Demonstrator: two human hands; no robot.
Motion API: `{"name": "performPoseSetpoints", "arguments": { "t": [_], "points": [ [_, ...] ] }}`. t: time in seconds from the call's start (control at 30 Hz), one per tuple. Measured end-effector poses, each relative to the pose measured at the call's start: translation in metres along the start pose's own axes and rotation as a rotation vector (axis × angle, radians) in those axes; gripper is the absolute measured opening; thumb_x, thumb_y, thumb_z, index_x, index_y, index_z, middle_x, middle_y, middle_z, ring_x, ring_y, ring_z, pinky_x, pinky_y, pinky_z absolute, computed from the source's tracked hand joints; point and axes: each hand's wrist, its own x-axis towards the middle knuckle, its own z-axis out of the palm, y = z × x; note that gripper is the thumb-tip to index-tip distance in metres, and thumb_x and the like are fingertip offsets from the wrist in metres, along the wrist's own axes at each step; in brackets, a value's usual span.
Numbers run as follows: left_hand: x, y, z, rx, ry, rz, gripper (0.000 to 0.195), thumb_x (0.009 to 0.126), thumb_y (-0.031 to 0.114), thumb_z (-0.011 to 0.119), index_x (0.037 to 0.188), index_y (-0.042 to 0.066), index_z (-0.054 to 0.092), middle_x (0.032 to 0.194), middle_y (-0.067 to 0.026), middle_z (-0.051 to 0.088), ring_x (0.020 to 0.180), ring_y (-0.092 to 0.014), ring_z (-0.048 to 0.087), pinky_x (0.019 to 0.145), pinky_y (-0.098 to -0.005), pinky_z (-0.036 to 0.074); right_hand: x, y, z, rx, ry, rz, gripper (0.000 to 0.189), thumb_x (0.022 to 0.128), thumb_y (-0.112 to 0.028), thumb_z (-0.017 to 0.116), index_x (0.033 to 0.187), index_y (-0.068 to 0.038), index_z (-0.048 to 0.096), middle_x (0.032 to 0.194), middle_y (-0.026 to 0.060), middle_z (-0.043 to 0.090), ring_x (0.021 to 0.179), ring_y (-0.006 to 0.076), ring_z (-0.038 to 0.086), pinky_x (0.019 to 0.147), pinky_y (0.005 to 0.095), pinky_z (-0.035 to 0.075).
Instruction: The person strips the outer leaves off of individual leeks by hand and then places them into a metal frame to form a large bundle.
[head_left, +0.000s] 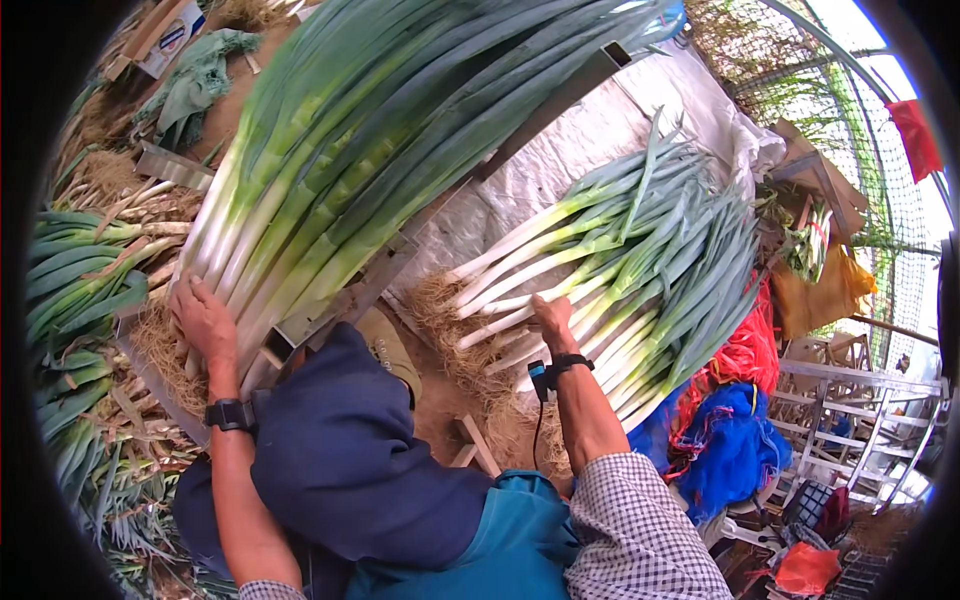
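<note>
A thick bundle of long green onions lies in a metal trough, its leaves running toward the top of the view. My left hand is curled over the white stalks at the bundle's left side, just above the roots. To the right, a spread pile of green onions lies with its roots toward me. Among its white stalks, my right hand is closed around a stalk; the fingertips are partly hidden. Both wrists wear black straps.
More green onions and loose roots lie along the left. A pale sheet is spread beyond the pile. Red netting and blue netting sit at the right, near a metal rack. My covered knee is close to the trough.
</note>
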Motion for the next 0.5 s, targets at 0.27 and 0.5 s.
{"name": "performPoseSetpoints", "arguments": {
  "t": [0.27, 0.5],
  "points": [
    [0.009, -0.021, -0.027, 0.044, 0.053, 0.024, 0.036, 0.103, 0.031, 0.042, 0.126, 0.008, 0.059, 0.126, -0.0139, 0.06, 0.123, -0.033, 0.05, 0.104, -0.0458, 0.035, -0.079, 0.001, -0.094, 0.078, -0.201, 0.022, 0.037, 0.083, -0.025, 0.069, 0.094, 0.01, 0.063, 0.077, 0.0092, 0.064, 0.062, 0.0153, 0.059, 0.053, 0.0293, 0.048],
    [0.002, -0.017, -0.036, 0.093, 0.05, -0.024, 0.036, 0.103, 0.03, 0.043, 0.126, 0.009, 0.059, 0.127, -0.014, 0.059, 0.123, -0.034, 0.05, 0.103, -0.0466, 0.035, -0.078, -0.072, -0.022, 0.585, -0.493, 0.002, 0.04, 0.091, -0.021, 0.064, 0.115, 0.008, 0.052, 0.106, 0.0197, 0.067, 0.081, 0.0298, 0.068, 0.075, 0.0402, 0.058]
  ]
}}
